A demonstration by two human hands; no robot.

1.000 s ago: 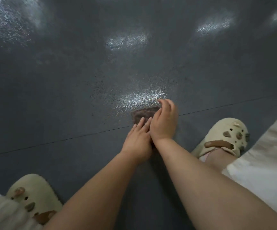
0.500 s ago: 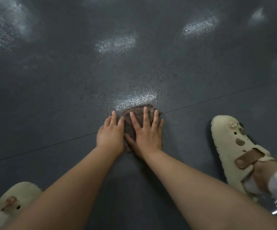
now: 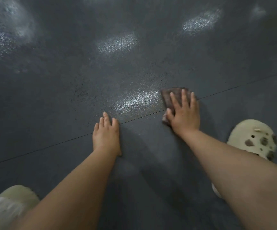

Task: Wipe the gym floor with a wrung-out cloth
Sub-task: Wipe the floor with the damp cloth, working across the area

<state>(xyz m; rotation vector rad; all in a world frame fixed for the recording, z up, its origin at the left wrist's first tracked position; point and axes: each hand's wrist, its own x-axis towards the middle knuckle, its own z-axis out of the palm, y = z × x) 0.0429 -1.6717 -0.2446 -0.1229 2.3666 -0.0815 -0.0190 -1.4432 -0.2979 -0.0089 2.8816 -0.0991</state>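
**Right hand flat on the cloth, left hand braced on the floor**

Head view: a dark grey, speckled gym floor fills the picture, with pale glossy patches of reflected light across its far part and one shining patch just left of the cloth. A thin seam line runs slantwise across the floor, rising toward the right.

The right hand lies palm-down on a brown cloth, fingers straight and spread, pressing it onto the floor rather than clutching it. The cloth shows beyond the fingertips and along the thumb side of the hand; the rest is hidden under the palm. It sits right on the seam line.

The left hand is to the left of the pressing hand and nearer the person, apart from the cloth. It rests flat on the bare floor with fingers straight and close together, holding nothing, its fingertips reaching the seam.

To the right of the pressing hand, beside the forearm, is a cream clog with dark charms on its top. Another cream clog sits at the lower left, beside the left forearm, with pale fabric at the corner.
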